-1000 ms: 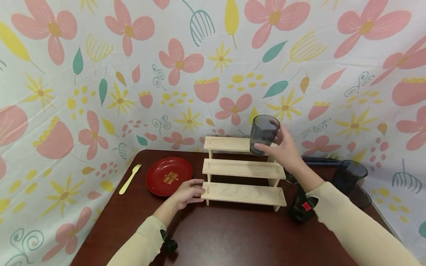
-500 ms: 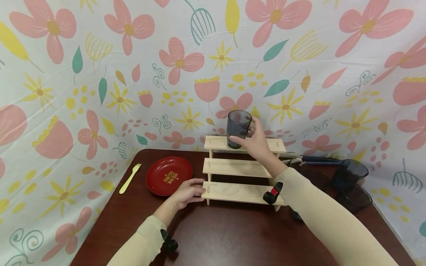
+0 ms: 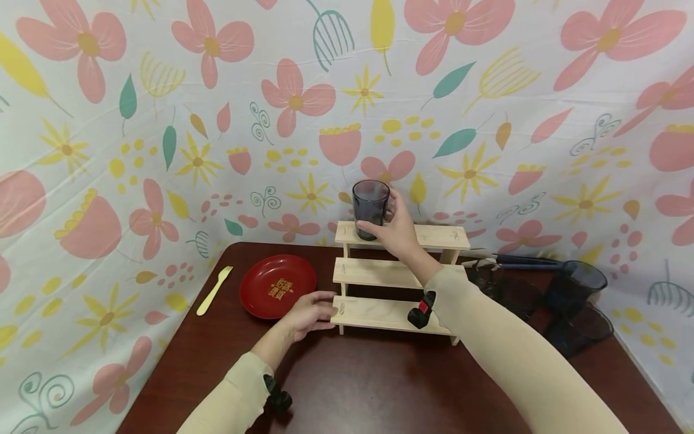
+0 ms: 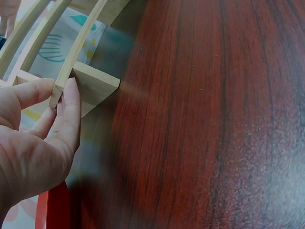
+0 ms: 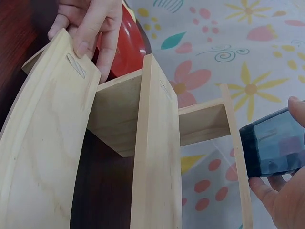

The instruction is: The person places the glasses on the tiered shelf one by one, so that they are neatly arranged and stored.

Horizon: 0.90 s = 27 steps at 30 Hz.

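A three-tier wooden shelf [image 3: 401,274] stands on the dark red-brown table. My right hand [image 3: 398,226] grips a dark grey see-through cup [image 3: 370,205] from its right side. The cup is upright at the left part of the top tier, its base right at the board in the right wrist view, where the cup [image 5: 274,143] looks bluish. With my left hand [image 3: 309,314] I pinch the left end of the lowest tier. The left wrist view shows thumb and fingers on either side of that board's end [image 4: 64,78].
Left of the shelf lies a red plate [image 3: 278,286] with gold characters, and beyond it a pale yellow fork [image 3: 214,290]. More dark cups [image 3: 575,286] and a dark blue long-handled item [image 3: 528,263] are at the right, partly behind my right sleeve. A flowered cloth [image 3: 303,120] hangs behind.
My right hand has carried the cup leftward and slightly down, from above the top tier's right part to its left part. The left hand keeps its hold on the lowest tier.
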Each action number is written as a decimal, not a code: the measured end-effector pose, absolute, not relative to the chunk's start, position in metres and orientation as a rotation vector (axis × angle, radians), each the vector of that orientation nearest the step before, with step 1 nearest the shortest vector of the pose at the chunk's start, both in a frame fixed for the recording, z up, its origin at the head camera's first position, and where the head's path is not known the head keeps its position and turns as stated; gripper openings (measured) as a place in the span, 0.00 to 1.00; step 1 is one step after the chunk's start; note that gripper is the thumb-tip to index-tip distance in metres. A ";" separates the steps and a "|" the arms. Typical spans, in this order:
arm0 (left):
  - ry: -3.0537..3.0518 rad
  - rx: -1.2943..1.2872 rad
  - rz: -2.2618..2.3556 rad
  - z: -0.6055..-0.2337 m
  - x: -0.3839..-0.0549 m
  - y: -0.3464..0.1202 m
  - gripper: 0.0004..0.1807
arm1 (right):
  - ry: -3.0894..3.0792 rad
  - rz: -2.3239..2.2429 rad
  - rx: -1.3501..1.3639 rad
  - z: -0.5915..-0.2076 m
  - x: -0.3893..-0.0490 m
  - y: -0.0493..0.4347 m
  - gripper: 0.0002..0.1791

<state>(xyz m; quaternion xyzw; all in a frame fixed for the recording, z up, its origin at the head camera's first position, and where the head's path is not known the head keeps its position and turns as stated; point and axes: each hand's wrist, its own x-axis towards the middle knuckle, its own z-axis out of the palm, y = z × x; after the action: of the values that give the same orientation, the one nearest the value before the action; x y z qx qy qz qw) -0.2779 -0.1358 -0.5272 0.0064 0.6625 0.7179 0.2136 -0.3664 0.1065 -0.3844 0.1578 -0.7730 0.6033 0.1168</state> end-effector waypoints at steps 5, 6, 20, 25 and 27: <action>1.845 0.025 1.991 -0.526 -0.278 -0.134 0.32 | -2.272 1.773 0.441 -0.383 -0.367 0.108 0.56; 1.844 0.020 1.993 -0.526 -0.278 -0.134 0.32 | -2.276 1.773 0.442 -0.383 -0.367 0.108 0.56; 1.844 0.029 1.993 -0.526 -0.275 -0.132 0.33 | -2.295 1.742 0.515 -0.369 -0.332 0.134 0.59; 1.846 0.018 1.996 -0.525 -0.275 -0.133 0.33 | -2.294 1.731 0.538 -0.361 -0.312 0.158 0.57; 1.845 0.017 1.996 -0.526 -0.275 -0.133 0.33 | -2.286 1.720 0.548 -0.359 -0.304 0.170 0.55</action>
<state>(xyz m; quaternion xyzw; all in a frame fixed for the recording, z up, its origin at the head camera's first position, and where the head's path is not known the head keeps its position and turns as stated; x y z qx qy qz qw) -0.2752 -0.1326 -0.5259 0.0059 0.6636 0.7179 0.2101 -0.3036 0.1704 -0.3588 0.1871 -0.7797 0.5866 0.1143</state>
